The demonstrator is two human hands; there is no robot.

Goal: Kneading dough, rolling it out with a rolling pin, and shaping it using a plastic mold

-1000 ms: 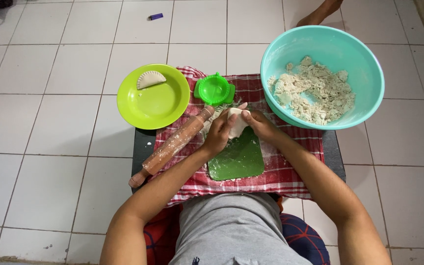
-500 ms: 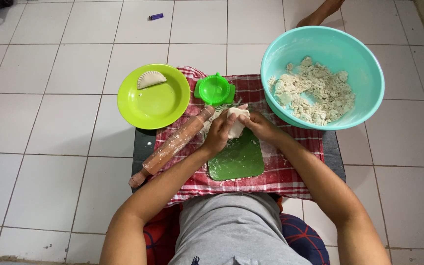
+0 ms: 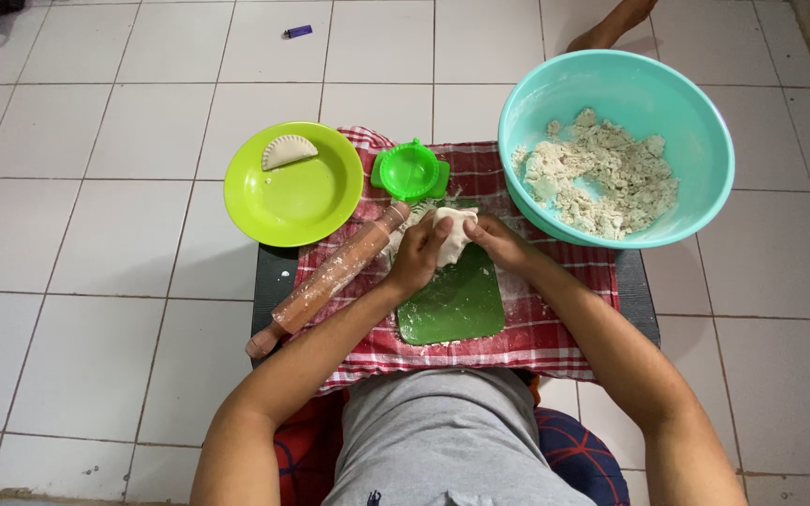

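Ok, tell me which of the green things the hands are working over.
The dark green flat mat under both hands; the lime plate and the bright green round press lie farther away, untouched.

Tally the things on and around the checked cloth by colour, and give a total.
Green: 3 (plate, round dumpling press, mat)
Teal: 1 (bowl)
Brown: 1 (rolling pin)
Pale dough: 2 (folded dumpling, piece held by left hand and right hand)
Total: 7
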